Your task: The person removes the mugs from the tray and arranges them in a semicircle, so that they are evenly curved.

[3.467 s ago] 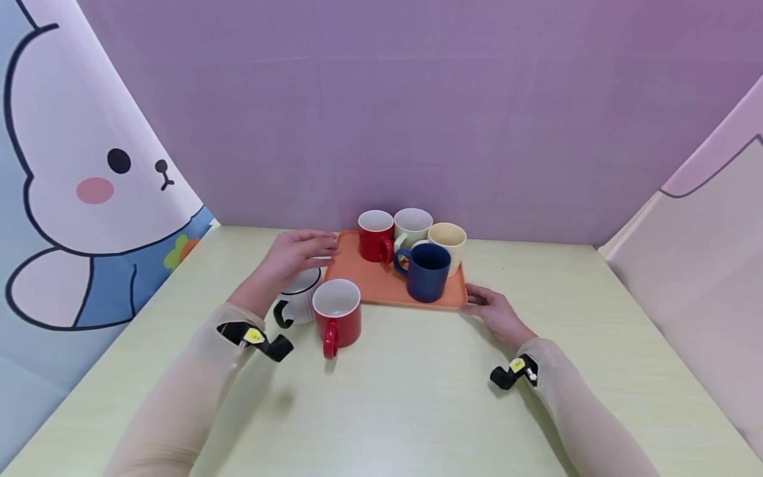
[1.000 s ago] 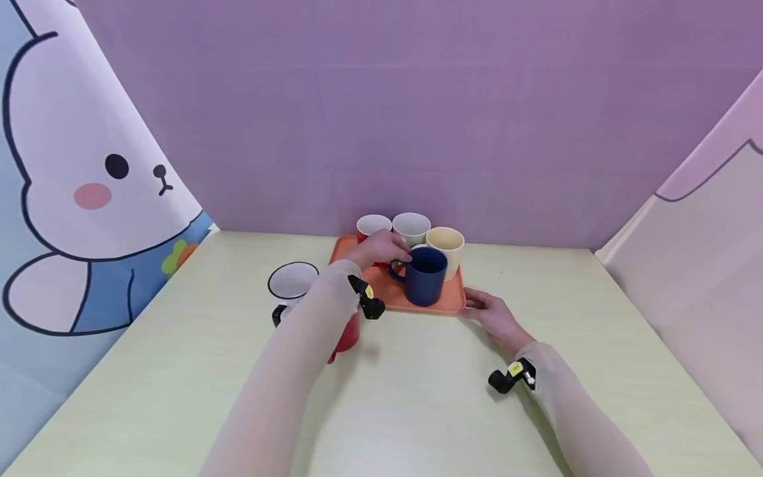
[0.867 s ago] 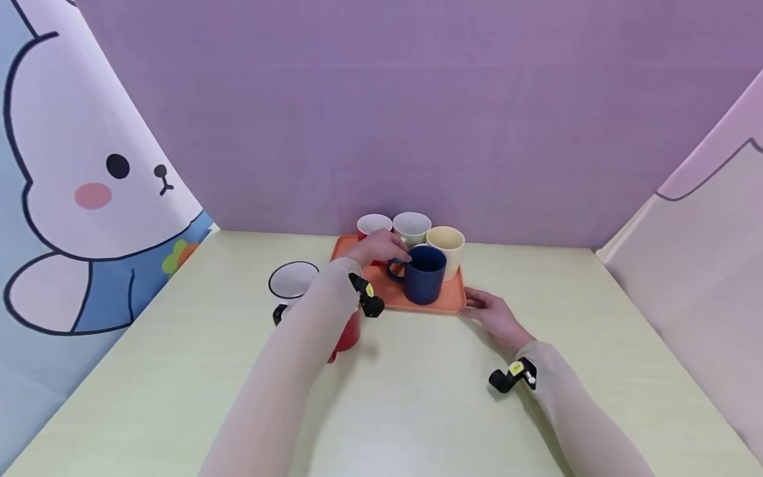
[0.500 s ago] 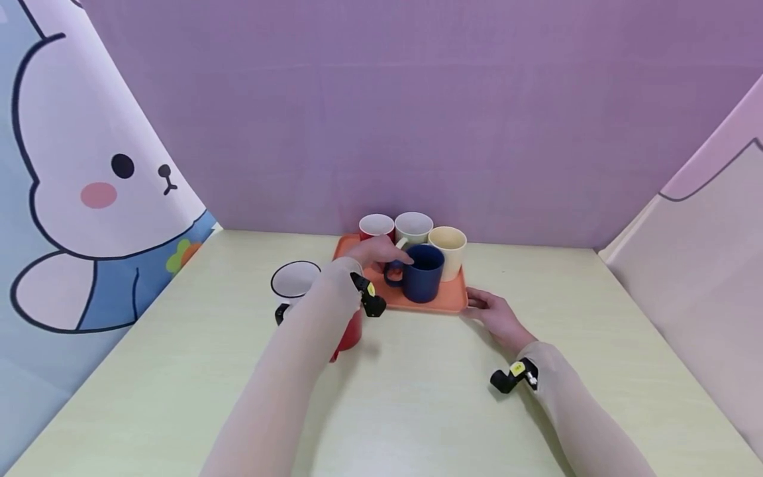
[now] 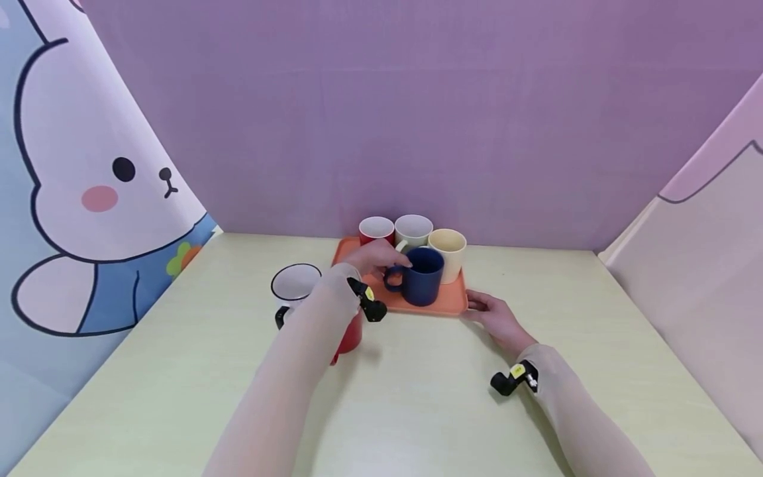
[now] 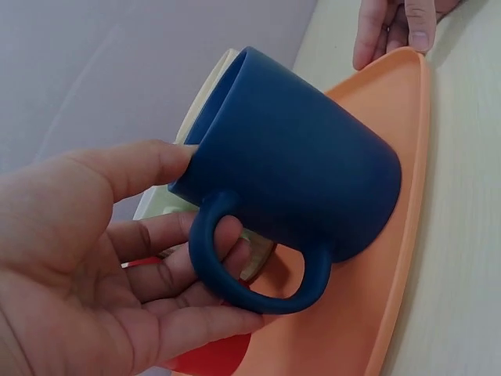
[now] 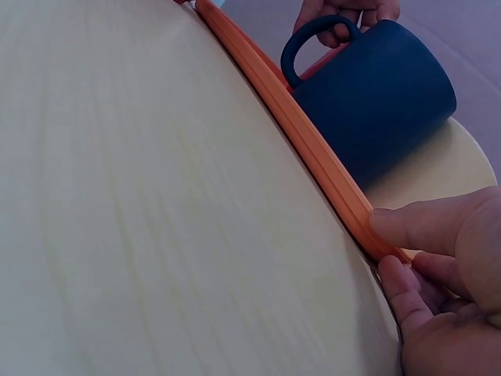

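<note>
An orange tray holds a dark blue mug, with a red mug, a pale green mug and a cream mug behind it. My left hand grips the blue mug: the thumb lies at the rim and the curled fingers touch the handle, clearest in the left wrist view on that blue mug. The mug stands upright on the tray. At the tray's near right corner, my right hand pinches the edge; the right wrist view has its thumb on the tray rim.
Left of the tray stand a white mug with a black rim and a second red mug, partly hidden by my left forearm. A purple backdrop rises close behind the tray. The pale table extends toward me.
My left hand has come from the tray's left side across to the blue mug. The mug has shifted slightly left on the tray. The right hand stays at the corner.
</note>
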`<action>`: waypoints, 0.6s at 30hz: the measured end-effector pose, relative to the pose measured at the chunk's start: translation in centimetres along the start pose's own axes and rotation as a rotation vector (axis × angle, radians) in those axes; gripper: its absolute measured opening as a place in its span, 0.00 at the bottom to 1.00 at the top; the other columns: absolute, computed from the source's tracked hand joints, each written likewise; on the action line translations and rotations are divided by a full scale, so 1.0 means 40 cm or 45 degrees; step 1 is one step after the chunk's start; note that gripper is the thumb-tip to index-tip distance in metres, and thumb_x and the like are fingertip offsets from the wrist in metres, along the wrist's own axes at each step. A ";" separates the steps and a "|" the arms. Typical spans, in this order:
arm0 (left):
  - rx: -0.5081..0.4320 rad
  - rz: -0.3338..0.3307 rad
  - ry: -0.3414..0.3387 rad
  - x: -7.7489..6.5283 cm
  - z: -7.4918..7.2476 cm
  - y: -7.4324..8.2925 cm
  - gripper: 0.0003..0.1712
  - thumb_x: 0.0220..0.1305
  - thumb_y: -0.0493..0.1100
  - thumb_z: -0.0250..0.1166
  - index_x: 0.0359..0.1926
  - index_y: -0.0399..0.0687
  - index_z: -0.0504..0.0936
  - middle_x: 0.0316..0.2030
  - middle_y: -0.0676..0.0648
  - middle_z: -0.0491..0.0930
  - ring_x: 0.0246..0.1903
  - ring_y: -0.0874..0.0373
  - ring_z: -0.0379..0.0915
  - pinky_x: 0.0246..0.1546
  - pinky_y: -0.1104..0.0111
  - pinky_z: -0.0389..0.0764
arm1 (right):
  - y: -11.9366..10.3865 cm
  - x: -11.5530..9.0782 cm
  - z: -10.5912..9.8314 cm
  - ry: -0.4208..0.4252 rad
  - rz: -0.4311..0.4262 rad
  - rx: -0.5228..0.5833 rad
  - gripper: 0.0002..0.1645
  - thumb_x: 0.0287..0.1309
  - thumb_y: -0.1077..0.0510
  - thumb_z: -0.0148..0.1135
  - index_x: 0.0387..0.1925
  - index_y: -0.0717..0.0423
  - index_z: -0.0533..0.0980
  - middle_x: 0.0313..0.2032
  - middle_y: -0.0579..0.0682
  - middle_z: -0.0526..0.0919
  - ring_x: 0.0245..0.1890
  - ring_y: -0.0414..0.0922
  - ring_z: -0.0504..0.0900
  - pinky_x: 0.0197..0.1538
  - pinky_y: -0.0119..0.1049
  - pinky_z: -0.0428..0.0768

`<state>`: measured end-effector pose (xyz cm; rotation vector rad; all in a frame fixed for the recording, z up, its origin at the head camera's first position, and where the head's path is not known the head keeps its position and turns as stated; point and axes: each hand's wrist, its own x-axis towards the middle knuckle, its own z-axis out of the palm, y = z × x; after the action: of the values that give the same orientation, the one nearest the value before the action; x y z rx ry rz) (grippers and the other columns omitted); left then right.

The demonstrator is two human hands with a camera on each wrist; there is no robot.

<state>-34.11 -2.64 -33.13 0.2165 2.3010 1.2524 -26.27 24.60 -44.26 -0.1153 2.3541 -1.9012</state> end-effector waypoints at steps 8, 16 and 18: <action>-0.031 0.019 0.104 -0.003 0.001 0.012 0.12 0.61 0.44 0.70 0.35 0.38 0.80 0.27 0.45 0.78 0.30 0.50 0.77 0.34 0.64 0.83 | -0.002 0.006 0.000 0.016 -0.017 -0.036 0.35 0.62 0.73 0.59 0.69 0.75 0.60 0.61 0.73 0.71 0.58 0.57 0.73 0.48 0.22 0.76; 0.032 0.034 0.166 -0.024 -0.013 0.016 0.17 0.63 0.49 0.69 0.37 0.38 0.82 0.36 0.39 0.82 0.33 0.50 0.79 0.44 0.58 0.85 | -0.003 0.005 -0.002 0.004 -0.015 -0.034 0.35 0.62 0.73 0.59 0.69 0.76 0.59 0.60 0.74 0.70 0.56 0.53 0.74 0.48 0.22 0.76; -0.013 0.039 0.169 -0.028 -0.017 0.017 0.16 0.62 0.49 0.69 0.36 0.38 0.81 0.38 0.37 0.82 0.34 0.48 0.79 0.46 0.56 0.84 | -0.002 0.004 -0.005 0.004 -0.017 -0.034 0.35 0.62 0.73 0.59 0.69 0.75 0.60 0.60 0.73 0.71 0.56 0.52 0.75 0.48 0.22 0.76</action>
<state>-33.56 -3.20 -31.88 0.1703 2.4116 1.3298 -26.44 24.76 -44.16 -0.1301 2.3875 -1.8772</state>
